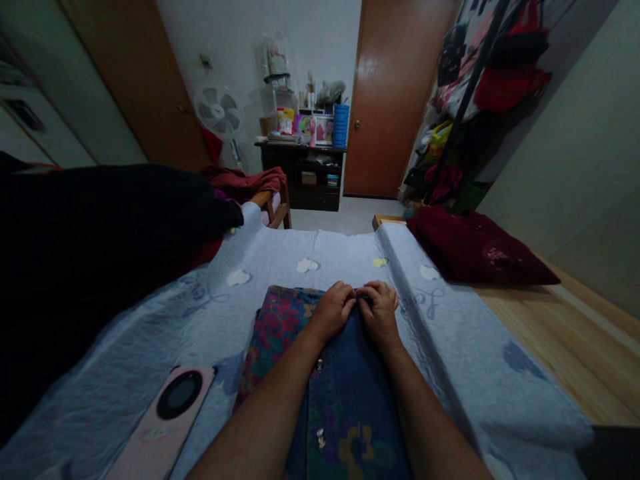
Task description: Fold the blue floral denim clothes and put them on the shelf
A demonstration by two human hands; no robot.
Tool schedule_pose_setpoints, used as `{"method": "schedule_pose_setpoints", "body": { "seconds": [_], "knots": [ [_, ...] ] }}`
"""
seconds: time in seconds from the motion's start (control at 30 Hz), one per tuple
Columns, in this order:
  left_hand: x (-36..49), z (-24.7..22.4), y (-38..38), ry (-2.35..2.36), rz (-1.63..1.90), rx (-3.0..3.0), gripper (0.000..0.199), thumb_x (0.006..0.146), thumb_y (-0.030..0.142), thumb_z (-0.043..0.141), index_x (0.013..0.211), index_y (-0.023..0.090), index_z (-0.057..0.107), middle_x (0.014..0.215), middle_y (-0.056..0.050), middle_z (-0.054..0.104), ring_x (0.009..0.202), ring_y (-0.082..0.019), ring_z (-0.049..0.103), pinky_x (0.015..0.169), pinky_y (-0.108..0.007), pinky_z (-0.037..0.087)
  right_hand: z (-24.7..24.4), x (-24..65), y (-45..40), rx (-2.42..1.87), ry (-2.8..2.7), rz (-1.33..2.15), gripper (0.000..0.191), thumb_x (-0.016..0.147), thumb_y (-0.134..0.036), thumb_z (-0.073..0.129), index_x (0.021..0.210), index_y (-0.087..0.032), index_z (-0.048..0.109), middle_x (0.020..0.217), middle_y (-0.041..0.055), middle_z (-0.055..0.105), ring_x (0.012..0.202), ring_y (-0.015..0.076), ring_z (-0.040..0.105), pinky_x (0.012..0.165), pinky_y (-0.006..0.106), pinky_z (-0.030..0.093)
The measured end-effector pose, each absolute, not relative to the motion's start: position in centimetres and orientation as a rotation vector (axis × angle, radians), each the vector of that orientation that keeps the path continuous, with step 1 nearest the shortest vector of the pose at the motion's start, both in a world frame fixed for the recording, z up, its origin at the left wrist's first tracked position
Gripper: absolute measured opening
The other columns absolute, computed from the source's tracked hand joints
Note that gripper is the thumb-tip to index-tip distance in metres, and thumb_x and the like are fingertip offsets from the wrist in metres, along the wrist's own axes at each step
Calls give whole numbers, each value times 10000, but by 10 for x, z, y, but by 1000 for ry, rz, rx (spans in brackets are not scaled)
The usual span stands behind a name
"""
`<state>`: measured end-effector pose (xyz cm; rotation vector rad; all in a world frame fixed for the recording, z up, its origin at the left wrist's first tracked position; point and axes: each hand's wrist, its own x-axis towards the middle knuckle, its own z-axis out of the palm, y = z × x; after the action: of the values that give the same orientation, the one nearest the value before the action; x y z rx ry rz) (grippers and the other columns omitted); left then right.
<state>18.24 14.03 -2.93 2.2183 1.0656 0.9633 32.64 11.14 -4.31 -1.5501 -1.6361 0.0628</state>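
A blue denim garment [345, 393] with a floral print and shiny metal fastenings down its front lies flat on the bed. Its left part carries a dense red and green flower pattern. At its far edge my left hand [334, 310] is closed, thumb and fingers pinching the cloth. Right beside it, almost touching, my right hand [379, 308] pinches the same edge. What exactly sits between the fingertips is partly hidden by the fingers. My forearms cover parts of the garment's sides. A pink phone [165, 420] with a round black camera ring lies face down left of the garment.
Under everything is a pale blue bedsheet [200, 333] with cloud prints. Dark clothes [115, 227] are heaped on the left. A maroon cushion [480, 247] rests on the wooden ledge [540, 320] at right. Beyond stand a fan [219, 110] and a dark cabinet [300, 193].
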Motion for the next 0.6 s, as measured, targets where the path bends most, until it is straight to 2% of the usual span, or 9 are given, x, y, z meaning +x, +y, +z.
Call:
{"method": "schedule_pose_setpoints", "body": {
  "seconds": [0.3, 0.6],
  "knots": [
    [183, -30, 141, 1076, 984, 2214, 60, 884, 194, 539, 832, 197, 568, 852, -16, 566, 852, -177, 541, 790, -299, 438, -43, 327, 112, -1552, -1678, 126, 178, 837, -169, 531, 865, -254, 685, 985, 28, 669, 1081, 256, 440, 996, 439, 234],
    [183, -28, 140, 1069, 982, 2218, 88, 886, 159, 507, 816, 191, 552, 852, -22, 563, 847, -175, 537, 783, -294, 438, -43, 329, 110, -1518, -1706, 123, 214, 860, -174, 525, 925, -266, 706, 1021, 23, 691, 1123, 255, 443, 1035, 453, 194]
  ]
}}
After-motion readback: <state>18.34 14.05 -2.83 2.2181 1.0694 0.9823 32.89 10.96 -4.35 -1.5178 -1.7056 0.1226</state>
